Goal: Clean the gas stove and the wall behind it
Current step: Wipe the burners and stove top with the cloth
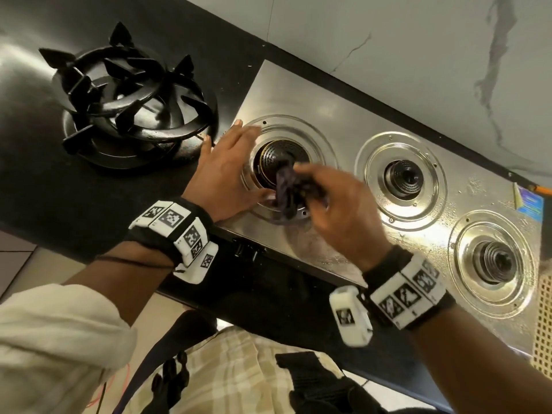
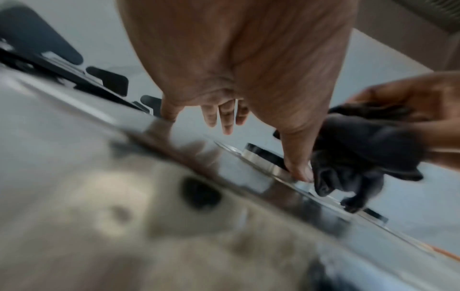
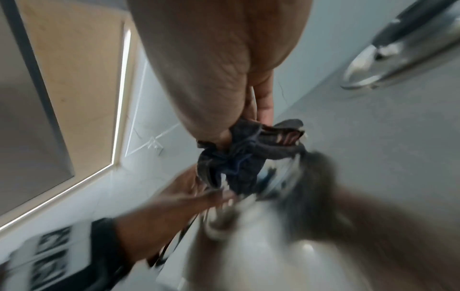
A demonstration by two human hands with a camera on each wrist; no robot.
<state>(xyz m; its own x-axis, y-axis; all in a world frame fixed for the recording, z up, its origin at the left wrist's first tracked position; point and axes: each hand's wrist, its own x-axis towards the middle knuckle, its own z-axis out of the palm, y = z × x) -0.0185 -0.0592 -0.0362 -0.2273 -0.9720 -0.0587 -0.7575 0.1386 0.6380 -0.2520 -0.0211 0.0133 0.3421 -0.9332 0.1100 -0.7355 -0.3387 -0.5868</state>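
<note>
A steel gas stove (image 1: 301, 94) with three bare burners lies on a black counter. My left hand (image 1: 230, 168) rests flat on the stove's left end, fingers spread beside the left burner (image 1: 273, 158), thumb touching its ring. My right hand (image 1: 337, 198) grips a dark bunched cloth (image 1: 288, 189) and holds it on the front of that burner. The left wrist view shows the left hand (image 2: 224, 118), its straight fingers on the steel, with the cloth (image 2: 361, 153) at the right. In the right wrist view the cloth (image 3: 244, 155) hangs from my right hand (image 3: 259, 110). The grey marbled wall (image 1: 418, 55) rises behind the stove.
Black pan supports (image 1: 131, 100) are stacked on the counter left of the stove. The middle burner (image 1: 403, 177) and the right burner (image 1: 495, 261) are uncovered. A small blue item (image 1: 530, 204) lies at the stove's far right corner. A perforated yellow object (image 1: 542, 324) sits at the right edge.
</note>
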